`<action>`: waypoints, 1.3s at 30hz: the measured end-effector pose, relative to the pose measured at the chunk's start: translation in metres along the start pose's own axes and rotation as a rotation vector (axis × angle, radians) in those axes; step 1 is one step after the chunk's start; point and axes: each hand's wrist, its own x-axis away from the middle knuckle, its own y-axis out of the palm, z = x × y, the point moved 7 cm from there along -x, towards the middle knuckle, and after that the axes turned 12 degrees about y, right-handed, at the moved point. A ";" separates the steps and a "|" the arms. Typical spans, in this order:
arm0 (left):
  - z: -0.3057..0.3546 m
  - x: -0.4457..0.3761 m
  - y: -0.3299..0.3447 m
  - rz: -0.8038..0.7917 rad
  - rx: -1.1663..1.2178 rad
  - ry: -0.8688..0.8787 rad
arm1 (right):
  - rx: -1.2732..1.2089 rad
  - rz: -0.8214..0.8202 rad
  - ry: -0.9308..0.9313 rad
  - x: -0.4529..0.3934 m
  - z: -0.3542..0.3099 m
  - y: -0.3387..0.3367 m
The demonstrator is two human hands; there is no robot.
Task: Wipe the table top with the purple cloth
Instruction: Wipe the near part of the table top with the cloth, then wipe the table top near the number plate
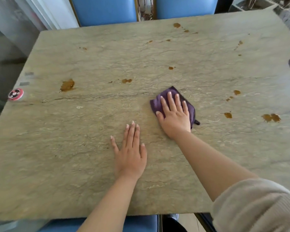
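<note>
Now the right hand [174,114] is pressing the cloth [159,104] flat onto the tabletop [90,164], fingers [170,101] straight and spread over it, likely to keep broad contact for wiping. The left hand [130,153] is resting nearer and to the left, fingers straight, holding nothing, probably bracing the lean. The cloth is lying right of centre, directly under those right fingers, its edges peeking out around them. Brown stains [67,85] are waiting left, right and far.

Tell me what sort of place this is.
Probably a dining spot in a café or home: a stone-look table top spattered with brown spills, and blue padded chairs pushed in on the far and near sides.
</note>
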 end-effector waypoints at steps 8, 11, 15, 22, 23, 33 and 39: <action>0.000 0.002 -0.002 -0.021 0.023 0.005 | 0.162 -0.060 -0.619 0.092 0.063 0.001; 0.000 0.002 -0.002 -0.024 0.026 0.010 | 0.048 0.044 -0.087 0.065 0.095 -0.010; -0.001 0.002 -0.003 -0.033 0.031 0.019 | -0.024 0.044 0.075 0.101 0.059 0.006; 0.001 -0.003 -0.019 0.054 0.318 -0.061 | -0.230 -0.198 -0.360 0.169 0.035 -0.001; 0.015 0.000 -0.029 0.129 0.356 0.005 | -0.308 -0.165 -0.300 0.159 0.046 -0.012; 0.117 0.016 0.013 -0.197 -0.070 0.253 | -0.281 -0.263 0.034 0.115 0.172 -0.031; 0.145 0.009 0.017 -0.206 -0.066 0.029 | -0.394 -0.324 -0.007 0.104 0.176 -0.025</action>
